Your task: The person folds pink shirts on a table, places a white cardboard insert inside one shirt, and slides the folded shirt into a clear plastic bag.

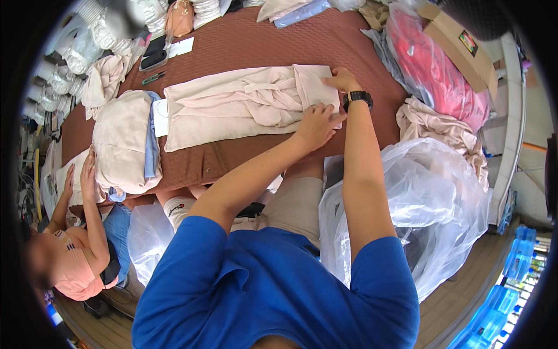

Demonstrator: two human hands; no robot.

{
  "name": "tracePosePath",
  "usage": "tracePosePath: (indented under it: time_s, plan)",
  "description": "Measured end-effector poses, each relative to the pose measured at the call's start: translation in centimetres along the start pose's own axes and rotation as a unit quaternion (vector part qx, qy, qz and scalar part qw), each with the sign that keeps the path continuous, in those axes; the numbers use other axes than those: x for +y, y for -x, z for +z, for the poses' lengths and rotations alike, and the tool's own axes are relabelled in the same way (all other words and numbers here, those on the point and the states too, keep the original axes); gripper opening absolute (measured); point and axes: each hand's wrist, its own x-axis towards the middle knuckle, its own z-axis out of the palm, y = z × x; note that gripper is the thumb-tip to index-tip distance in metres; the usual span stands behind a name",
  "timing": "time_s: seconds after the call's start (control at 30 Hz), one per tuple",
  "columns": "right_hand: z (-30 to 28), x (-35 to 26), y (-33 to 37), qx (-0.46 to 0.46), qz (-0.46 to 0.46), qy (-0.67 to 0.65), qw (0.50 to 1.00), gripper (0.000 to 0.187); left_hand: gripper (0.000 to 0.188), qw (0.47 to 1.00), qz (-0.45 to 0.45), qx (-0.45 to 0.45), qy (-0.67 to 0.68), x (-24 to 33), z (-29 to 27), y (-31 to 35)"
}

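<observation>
A light beige garment (pixel 232 107) lies long and narrow across the brown-covered table (pixel 244 41), wrinkled in its middle, with a smooth folded-over band at its right end. My left hand (pixel 318 123) rests on that end near the close edge, fingers spread over the fabric. At the far right corner, my right hand (pixel 345 82) has its thumb and fingers curled on the garment's edge; a black watch (pixel 357 100) circles that wrist. Left of the garment sits a stack of folded beige clothes (pixel 121 136), with blue cloth (pixel 152 145) showing at its side. A white paper (pixel 161 116) lies between them.
Thread snips (pixel 153 77) and a dark phone-like object (pixel 153 60) lie at the far left. Thread cones (pixel 104 35) crowd beyond. A red garment in plastic (pixel 430 64) and a cardboard box (pixel 456 43) stand right. Clear plastic (pixel 418 198) bulges beside me. A co-worker (pixel 81 250) works left.
</observation>
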Motion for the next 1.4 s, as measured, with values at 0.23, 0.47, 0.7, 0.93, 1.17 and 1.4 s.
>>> tracePosePath:
  time_s: [0.23,0.47,0.7,0.93,1.17,1.4]
  plan:
    - [1.1,1.8,-2.2,-0.061,-0.004,-0.140,0.988,0.053,0.030,0.984,-0.095,-0.104,-0.108,1.8,2.5,-3.6]
    - [-1.9,0.3,-1.6,-0.099,-0.088,-0.199,0.971,0.053,0.020,0.961,-0.107,-0.056,0.248,-0.9,-1.1,-2.4]
    - [-4.1,-9.2,0.5,-0.100,-0.114,-0.234,0.960,0.042,0.013,0.862,-0.262,0.180,0.395,-1.4,-9.6,0.1]
    - [2.2,-25.1,2.7,-0.251,-0.137,-0.277,0.917,0.013,0.036,0.661,-0.368,0.384,0.529,-7.5,-13.0,7.7]
    - [16.9,-34.8,5.1,-0.350,-0.112,-0.230,0.901,0.014,0.023,0.492,-0.549,0.411,0.536,-16.7,-15.2,20.6]
    - [19.7,-34.6,1.0,-0.369,-0.314,0.104,0.869,0.033,0.054,0.686,-0.572,0.267,0.362,-17.5,-15.7,23.1]
